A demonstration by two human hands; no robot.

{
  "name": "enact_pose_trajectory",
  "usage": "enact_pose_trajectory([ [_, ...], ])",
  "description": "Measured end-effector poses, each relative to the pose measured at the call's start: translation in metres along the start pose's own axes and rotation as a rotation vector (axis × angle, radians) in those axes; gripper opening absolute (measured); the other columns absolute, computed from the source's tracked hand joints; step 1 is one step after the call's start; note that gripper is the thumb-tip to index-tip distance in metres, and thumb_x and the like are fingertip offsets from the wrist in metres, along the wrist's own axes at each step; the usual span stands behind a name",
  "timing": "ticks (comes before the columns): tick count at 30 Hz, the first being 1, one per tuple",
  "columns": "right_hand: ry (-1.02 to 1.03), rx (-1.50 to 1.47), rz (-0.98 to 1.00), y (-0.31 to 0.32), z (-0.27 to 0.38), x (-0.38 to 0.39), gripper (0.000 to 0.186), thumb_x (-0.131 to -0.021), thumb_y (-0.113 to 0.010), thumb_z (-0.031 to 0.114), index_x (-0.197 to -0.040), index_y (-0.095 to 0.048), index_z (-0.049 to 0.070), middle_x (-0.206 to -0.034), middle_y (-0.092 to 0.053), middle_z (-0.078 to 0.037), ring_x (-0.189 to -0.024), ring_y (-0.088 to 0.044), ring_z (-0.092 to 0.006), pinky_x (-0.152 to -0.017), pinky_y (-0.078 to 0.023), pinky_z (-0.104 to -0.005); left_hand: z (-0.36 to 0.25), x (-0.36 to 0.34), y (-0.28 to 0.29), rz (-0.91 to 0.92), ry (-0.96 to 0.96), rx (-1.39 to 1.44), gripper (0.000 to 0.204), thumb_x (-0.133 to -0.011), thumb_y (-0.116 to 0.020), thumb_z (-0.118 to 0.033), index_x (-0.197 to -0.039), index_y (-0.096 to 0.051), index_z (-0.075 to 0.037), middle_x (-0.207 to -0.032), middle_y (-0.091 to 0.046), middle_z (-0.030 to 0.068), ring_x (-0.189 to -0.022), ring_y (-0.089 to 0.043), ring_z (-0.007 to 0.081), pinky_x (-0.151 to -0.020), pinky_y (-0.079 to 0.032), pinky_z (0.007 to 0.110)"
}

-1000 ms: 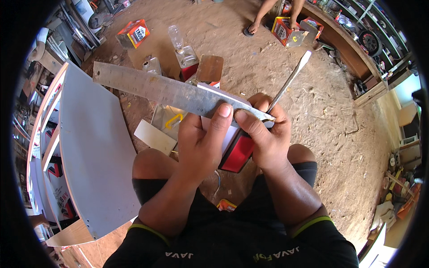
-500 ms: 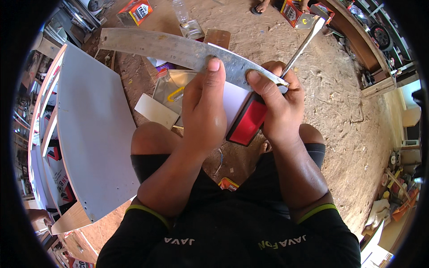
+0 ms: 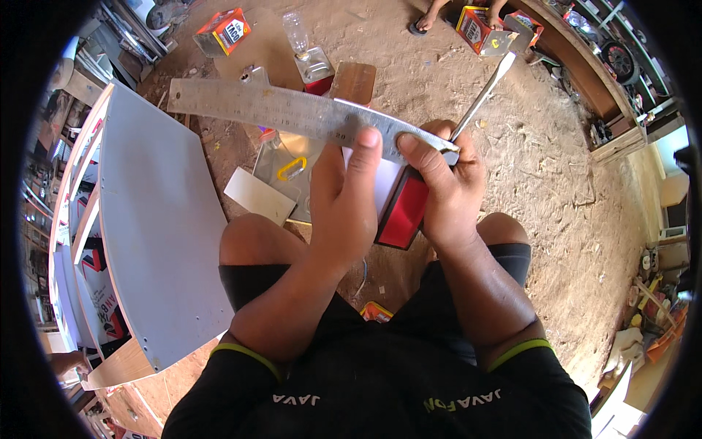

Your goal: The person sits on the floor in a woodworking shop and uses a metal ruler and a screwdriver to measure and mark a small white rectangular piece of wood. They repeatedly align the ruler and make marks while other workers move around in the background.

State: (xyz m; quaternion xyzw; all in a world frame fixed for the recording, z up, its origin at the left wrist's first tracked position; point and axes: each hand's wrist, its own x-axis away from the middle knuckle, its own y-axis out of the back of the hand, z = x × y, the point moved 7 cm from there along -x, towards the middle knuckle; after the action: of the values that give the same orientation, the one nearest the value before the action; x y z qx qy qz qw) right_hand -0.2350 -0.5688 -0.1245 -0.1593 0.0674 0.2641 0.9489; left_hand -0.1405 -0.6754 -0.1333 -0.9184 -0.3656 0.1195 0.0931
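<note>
My left hand (image 3: 347, 201) is closed on a long metal ruler (image 3: 245, 102), its thumb flat on the upper face and its fingers hidden underneath. Around the ruler's right end my right hand (image 3: 450, 194) is closed too, thumb pressing on the metal. The same hand grips a screwdriver (image 3: 482, 97), whose flat-tipped shaft points up and away; its handle is mostly hidden in the fingers. Under the ruler, between both hands, is a white flat piece (image 3: 385, 181) joined to a red face with a black border (image 3: 404, 214).
A large pale grey cabinet panel (image 3: 157, 227) stands at my left. Beyond my knees lie a tin with a yellow handle (image 3: 292, 169) and a white board (image 3: 259, 195). Farther off are an orange tin (image 3: 223, 33), a plastic bottle (image 3: 295, 33) and another person's foot (image 3: 428, 20). Shelving (image 3: 585, 88) lines the right.
Both hands and the ruler sit a little lower in the picture. My left thumb is now closer to my right thumb along the ruler. Both grips continue.
</note>
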Motion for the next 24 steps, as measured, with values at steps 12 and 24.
enact_pose_trajectory([
  [12,-0.035,-0.068,-0.010,0.000,-0.001,0.003,0.015,-0.089,-0.074,0.008,-0.082,-0.060,0.006,-0.074,-0.059,0.004,-0.070,-0.050,-0.0050,-0.064,-0.040,-0.0229,0.000,0.003,-0.013,0.100,-0.037,0.139,0.050,-0.099,-0.061,-0.011,-0.140,-0.039,0.005,-0.117,-0.061,0.0093,-0.109,-0.059,0.0146,-0.095,-0.048,0.030],
  [24,-0.075,-0.154,-0.074,0.006,0.001,0.001,0.016,-0.088,-0.074,0.009,-0.081,-0.059,0.007,-0.075,-0.059,0.002,-0.070,-0.051,-0.0058,-0.065,-0.042,-0.0238,-0.007,0.008,-0.018,0.261,-0.034,-0.093,0.082,-0.075,-0.070,0.001,-0.145,-0.027,0.003,-0.121,-0.054,0.0133,-0.115,-0.057,0.0199,-0.098,-0.048,0.036],
])
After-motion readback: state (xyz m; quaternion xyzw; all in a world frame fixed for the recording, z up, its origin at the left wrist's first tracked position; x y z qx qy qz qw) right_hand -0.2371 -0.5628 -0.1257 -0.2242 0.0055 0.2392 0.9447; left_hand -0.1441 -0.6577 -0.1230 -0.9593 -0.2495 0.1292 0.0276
